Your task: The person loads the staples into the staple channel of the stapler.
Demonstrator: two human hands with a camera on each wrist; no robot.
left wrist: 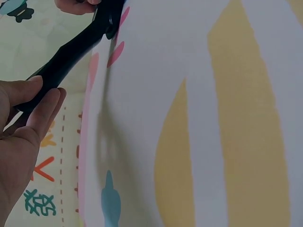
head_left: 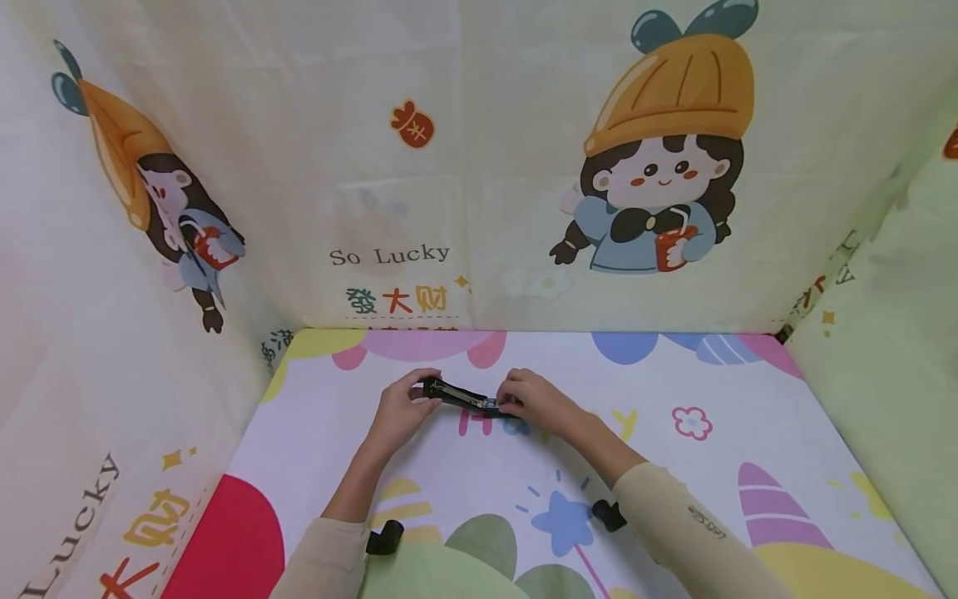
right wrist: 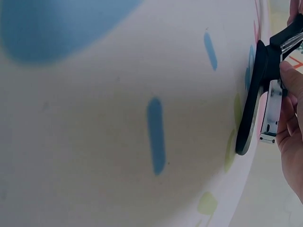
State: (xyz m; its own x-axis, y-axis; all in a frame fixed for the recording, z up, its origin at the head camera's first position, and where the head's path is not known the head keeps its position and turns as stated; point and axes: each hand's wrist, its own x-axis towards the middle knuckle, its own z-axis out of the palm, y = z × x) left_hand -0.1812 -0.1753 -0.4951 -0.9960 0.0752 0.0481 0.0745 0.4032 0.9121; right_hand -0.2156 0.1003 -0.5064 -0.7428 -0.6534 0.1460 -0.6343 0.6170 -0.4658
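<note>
A black stapler [head_left: 462,397], swung wide apart, is held just over the table toward its far side. My left hand [head_left: 398,413] pinches the far left end of its black top cover [left wrist: 66,61] between thumb and fingers. At the stapler's other side, my right hand [head_left: 545,404] has thumb and fingers on the silver staple magazine [right wrist: 271,109], near the hinge. In the right wrist view the dark base [right wrist: 250,106] stands apart from the magazine. Whether staples lie inside cannot be made out.
A white table top [head_left: 569,457] with colourful printed shapes lies under the hands. Cream printed cloth [head_left: 509,166] rises behind it and on both sides. Small black wrist-worn pieces [head_left: 385,537] show by each sleeve.
</note>
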